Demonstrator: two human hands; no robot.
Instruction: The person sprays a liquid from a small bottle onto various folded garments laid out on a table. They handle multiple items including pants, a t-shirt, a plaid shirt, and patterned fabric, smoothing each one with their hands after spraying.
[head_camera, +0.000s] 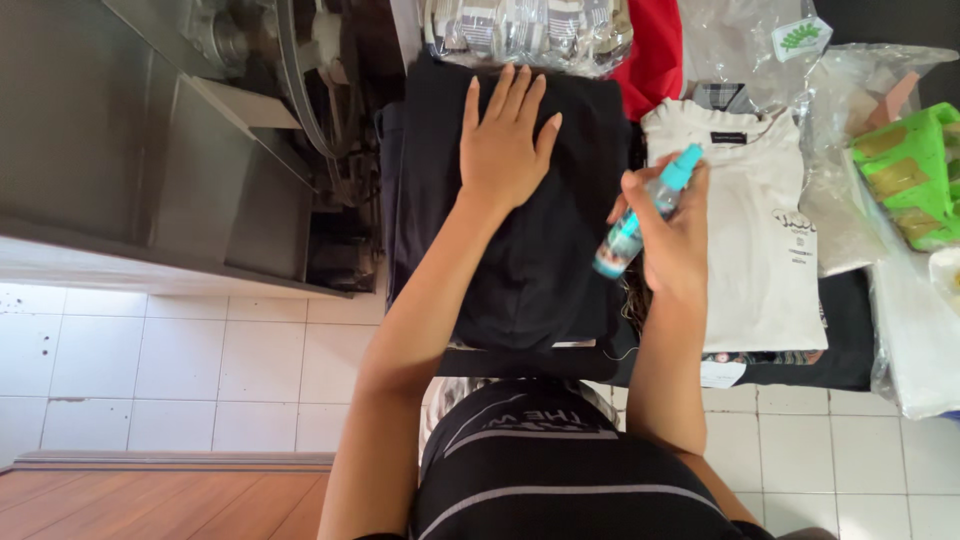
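My left hand (503, 140) lies flat, fingers spread, on the upper part of a folded black garment (540, 265). Just right of that garment my right hand (672, 228) grips a small clear spray bottle (640, 215) with a teal nozzle, tilted with the nozzle up and to the right. A folded white shirt (760, 260) lies beside the black garment, under and right of my right hand.
Plastic-wrapped striped clothes (530, 30) lie at the top, with a red cloth (655, 50) next to them. Clear plastic bags (840, 190) and a green basket (910, 170) are at the right. A grey metal machine (150, 140) stands at the left. White floor tiles (180, 370) lie below.
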